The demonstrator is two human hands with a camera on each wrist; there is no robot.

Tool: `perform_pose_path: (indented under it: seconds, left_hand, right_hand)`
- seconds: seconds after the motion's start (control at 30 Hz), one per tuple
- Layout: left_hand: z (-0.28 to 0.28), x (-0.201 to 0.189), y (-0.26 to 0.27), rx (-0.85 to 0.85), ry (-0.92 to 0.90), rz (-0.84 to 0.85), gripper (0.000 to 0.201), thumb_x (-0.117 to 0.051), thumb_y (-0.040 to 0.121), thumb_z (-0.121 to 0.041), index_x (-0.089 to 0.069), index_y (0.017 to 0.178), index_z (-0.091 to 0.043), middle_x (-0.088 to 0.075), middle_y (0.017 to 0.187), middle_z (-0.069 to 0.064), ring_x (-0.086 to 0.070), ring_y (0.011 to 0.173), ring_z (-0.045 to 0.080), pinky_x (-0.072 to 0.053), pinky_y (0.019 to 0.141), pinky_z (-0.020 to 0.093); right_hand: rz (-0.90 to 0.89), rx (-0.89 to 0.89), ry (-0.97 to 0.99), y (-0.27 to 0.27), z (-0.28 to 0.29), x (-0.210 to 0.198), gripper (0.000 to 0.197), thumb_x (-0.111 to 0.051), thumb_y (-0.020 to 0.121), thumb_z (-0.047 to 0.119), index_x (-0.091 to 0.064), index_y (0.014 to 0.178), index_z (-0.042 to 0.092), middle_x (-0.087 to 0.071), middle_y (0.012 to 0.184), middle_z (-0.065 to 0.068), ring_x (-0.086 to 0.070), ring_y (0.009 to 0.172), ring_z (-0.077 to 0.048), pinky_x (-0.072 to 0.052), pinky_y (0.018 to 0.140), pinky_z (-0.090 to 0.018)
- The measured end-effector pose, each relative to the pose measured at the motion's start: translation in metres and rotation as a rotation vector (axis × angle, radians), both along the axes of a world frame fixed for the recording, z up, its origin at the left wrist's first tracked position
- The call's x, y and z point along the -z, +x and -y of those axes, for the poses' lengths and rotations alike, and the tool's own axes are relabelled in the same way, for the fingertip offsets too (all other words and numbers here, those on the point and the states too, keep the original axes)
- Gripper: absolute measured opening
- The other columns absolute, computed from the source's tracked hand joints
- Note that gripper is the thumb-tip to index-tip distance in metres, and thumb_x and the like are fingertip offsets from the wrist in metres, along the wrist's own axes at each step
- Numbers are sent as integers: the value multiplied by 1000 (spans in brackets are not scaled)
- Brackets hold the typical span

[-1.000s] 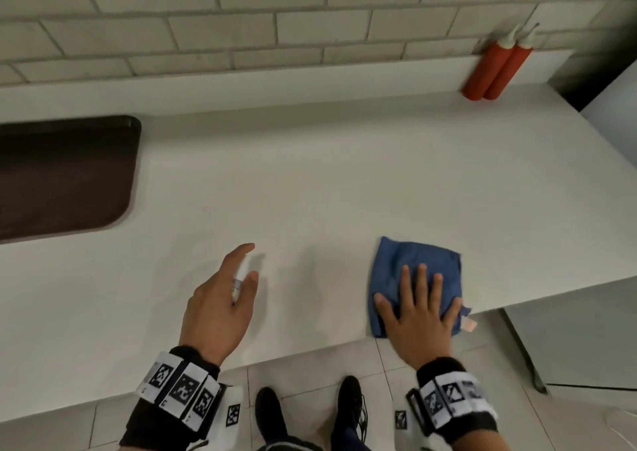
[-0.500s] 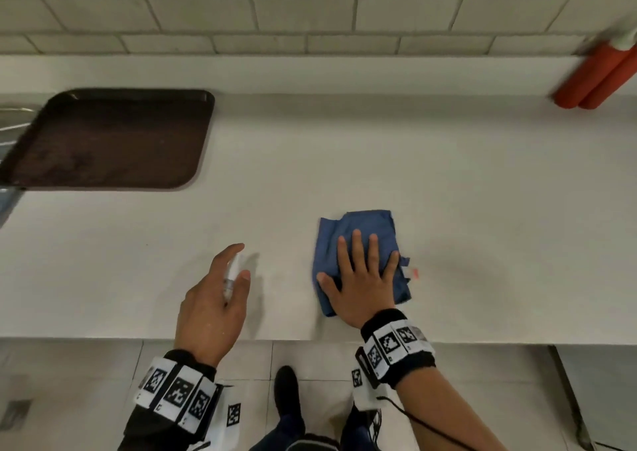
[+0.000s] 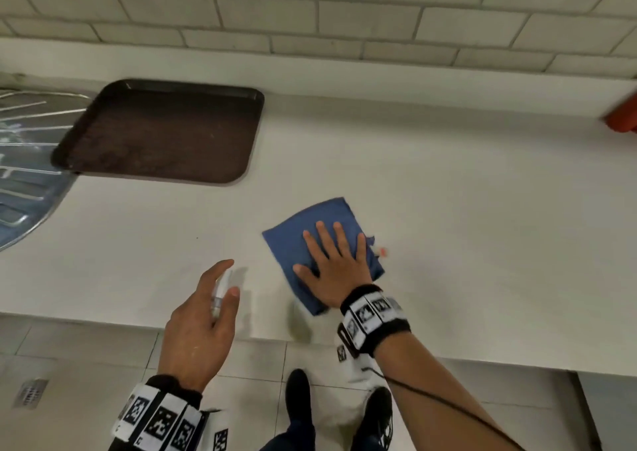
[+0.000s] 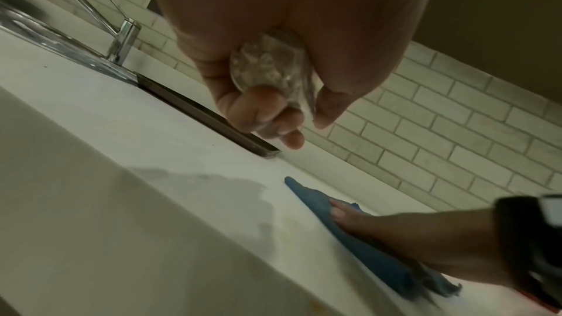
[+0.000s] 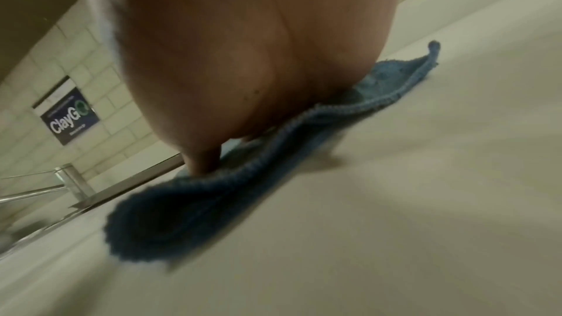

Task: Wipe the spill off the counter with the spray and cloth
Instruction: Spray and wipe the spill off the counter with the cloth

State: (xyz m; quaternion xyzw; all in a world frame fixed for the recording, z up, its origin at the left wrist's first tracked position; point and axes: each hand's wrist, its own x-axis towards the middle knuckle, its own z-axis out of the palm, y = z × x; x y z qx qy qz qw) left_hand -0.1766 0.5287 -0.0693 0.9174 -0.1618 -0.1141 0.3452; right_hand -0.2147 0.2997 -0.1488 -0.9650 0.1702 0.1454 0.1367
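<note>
A folded blue cloth lies on the white counter near its front edge. My right hand presses flat on it with straight, spread fingers; in the right wrist view the cloth bunches under the palm. My left hand hovers left of the cloth and grips a small clear spray bottle, index finger raised over its top. From the left wrist the bottle's round base shows inside curled fingers. A faint yellowish smear marks the counter just in front of the cloth.
A dark brown tray sits at the back left. A steel sink drainer lies beyond it, with a tap. Red bottles stand at the far right by the tiled wall. The counter's front edge runs below my hands.
My right hand has slid the cloth leftward and away from the front edge, turning it. My left hand still holds the spray bottle in about the same pose. The view has swung left.
</note>
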Motion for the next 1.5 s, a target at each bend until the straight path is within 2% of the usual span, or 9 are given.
perform_pose_path:
  seconds: [0.27,0.4,0.57,0.67,0.87,1.03,1.23,1.4,1.5]
  left_hand:
    - [12,-8,28,74,-65,7,41,-48,99,-38,-42,139,-44,-58,64,-12,-57,63,7,-44,62,34]
    - [46,-15,42,180,-67,21,41,-45,99,-40,-40,140,-46,-53,61,-13,-54,60,7,-39,58,32]
    - [92,-28,44,300,-99,42,42,-43,99,-43,-39,141,-47,-56,72,-11,-56,67,13,-43,67,33]
    - [117,-36,43,316,-110,79,43,-43,100,-42,-38,143,-45,-61,97,-12,-56,81,13,-43,76,33]
    - [158,-47,25,304,-121,109,41,-44,100,-39,-40,141,-46,-51,62,-13,-56,63,9,-42,63,32]
    - [207,-47,13,305,-97,112,41,-45,100,-40,-40,140,-45,-56,62,-10,-59,63,8,-42,64,33]
    - [263,-42,-8,342,-72,117,40,-45,100,-38,-40,138,-46,-63,67,-5,-60,65,10,-44,63,32]
    - [303,-34,-28,405,-42,112,40,-44,100,-40,-38,139,-48,-62,71,-8,-59,70,6,-42,65,31]
    - [333,-29,-43,472,-31,108,40,-44,100,-40,-38,139,-47,-58,72,-13,-57,68,5,-41,64,30]
  right_hand:
    - [42,-222,-4,-2,-77,-2,73,-9,93,64,-2,156,28,11,164,0,24,146,-29,23,109,-60]
    - [112,-133,102,-19,-73,2,73,-29,93,68,-10,155,35,6,164,10,21,147,-19,24,111,-54]
    - [27,61,4,-4,-13,-2,79,-19,88,78,0,154,39,13,162,13,24,146,-17,21,111,-57]
    - [-25,148,-23,1,48,-6,80,-13,85,81,8,152,41,20,160,14,23,147,-18,20,111,-58]
    - [-66,319,8,-48,143,-8,86,-6,79,85,14,151,42,25,158,15,24,146,-18,17,114,-57]
    - [-34,511,31,-147,173,-9,81,-7,84,80,18,151,41,26,158,12,26,145,-18,16,115,-55]
    - [-32,685,-5,-255,175,-13,90,20,69,86,20,148,42,27,156,13,25,144,-16,16,115,-53]
    - [-25,696,-51,-248,246,-7,91,19,73,81,16,152,36,20,161,6,21,147,-21,11,115,-61]
    - [-45,703,-8,-214,279,-8,82,-2,86,75,16,153,32,23,161,2,24,146,-26,13,113,-64]
